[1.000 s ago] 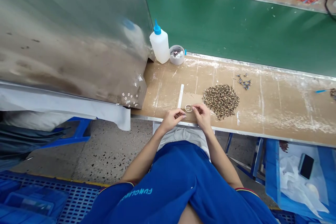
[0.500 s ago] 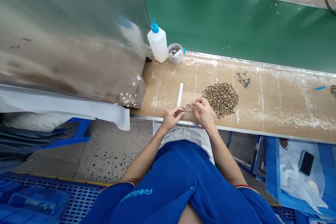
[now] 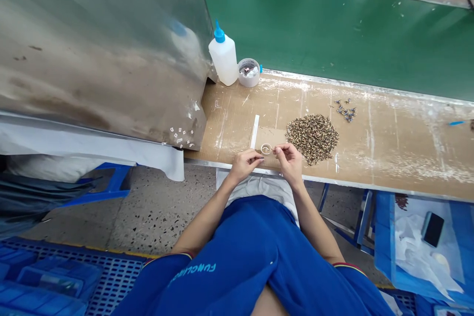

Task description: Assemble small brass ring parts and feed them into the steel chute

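Observation:
My left hand [image 3: 245, 164] is at the table's front edge, thumb and finger pinched together on something too small to make out. My right hand [image 3: 291, 162] pinches a thin stick-like piece, its tip over a small round dish [image 3: 266, 148] with a pale rim between the hands. A white strip [image 3: 255, 131] lies just beyond my left hand. Close by my right hand is a heap of small brass-coloured metal parts [image 3: 312, 138]. Several similar parts with bluish-grey ends [image 3: 346, 110] are scattered behind the heap.
A white squeeze bottle [image 3: 224, 61] with a blue nozzle stands at the back left beside a tape roll [image 3: 249, 74] holding scraps. A large metal cabinet [image 3: 111, 59] bounds the left, a green panel [image 3: 326, 34] the back. A phone [image 3: 432, 229] lies in a blue crate lower right.
My right hand has turned and drawn back slightly, so the thin piece in its fingers now shows at the dish. The left hand has shifted slightly to the right.

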{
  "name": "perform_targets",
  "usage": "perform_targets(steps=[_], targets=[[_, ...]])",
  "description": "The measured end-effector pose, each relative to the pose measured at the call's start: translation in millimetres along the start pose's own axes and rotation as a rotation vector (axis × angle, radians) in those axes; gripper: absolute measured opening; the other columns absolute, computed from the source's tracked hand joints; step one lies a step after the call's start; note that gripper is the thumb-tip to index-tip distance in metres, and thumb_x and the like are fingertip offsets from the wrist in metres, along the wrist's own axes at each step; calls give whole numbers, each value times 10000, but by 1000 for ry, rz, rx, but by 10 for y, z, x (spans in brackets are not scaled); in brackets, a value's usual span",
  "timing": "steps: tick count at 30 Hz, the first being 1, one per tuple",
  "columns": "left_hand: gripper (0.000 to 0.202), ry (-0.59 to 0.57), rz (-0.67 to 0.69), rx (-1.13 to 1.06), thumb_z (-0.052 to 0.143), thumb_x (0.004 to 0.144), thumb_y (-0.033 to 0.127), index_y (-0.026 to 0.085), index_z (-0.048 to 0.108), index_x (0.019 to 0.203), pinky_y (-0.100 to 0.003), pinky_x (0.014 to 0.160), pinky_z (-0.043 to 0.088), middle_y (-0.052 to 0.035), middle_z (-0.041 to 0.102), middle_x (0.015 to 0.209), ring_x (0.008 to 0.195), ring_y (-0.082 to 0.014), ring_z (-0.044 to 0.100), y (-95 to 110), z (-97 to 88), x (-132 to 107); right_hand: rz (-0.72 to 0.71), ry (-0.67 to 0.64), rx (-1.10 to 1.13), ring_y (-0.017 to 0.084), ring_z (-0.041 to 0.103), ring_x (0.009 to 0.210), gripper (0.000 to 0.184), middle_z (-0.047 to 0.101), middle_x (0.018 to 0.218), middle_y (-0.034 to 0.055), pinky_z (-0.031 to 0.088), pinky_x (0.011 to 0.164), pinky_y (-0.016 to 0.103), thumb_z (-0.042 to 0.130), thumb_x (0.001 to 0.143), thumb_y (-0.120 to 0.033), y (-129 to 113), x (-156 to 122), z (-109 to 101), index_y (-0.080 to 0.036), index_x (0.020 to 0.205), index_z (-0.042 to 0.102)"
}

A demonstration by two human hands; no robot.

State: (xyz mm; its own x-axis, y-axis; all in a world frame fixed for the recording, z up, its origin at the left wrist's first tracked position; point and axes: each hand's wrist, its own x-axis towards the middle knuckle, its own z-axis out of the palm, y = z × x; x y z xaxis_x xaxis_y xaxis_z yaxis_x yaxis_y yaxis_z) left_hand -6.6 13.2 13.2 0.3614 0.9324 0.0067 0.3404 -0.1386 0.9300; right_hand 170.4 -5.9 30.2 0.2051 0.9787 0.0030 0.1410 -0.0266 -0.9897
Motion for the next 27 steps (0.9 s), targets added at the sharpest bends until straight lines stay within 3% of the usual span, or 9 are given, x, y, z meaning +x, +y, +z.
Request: perform_targets(steps=[9,27], targets=[[130,3,57,19,665,889,234,150,749,838,-230,600,421,-38,675,748,617,-120,553,-31,4,-18,0,8,-50,198,677,726,306,728,796,47,551,702,338,634,885,-525,45,-99,44,-222,850,662],[182,42,151,84,633,931,271,159,725,821,-221,571,415,-15,632,698,597,-115,544,-90,37,-22,-125,-43,-196,185,674,708,192,737,801,41,560,685,314,597,915,-373,-11,-120,44,-215,849,683]])
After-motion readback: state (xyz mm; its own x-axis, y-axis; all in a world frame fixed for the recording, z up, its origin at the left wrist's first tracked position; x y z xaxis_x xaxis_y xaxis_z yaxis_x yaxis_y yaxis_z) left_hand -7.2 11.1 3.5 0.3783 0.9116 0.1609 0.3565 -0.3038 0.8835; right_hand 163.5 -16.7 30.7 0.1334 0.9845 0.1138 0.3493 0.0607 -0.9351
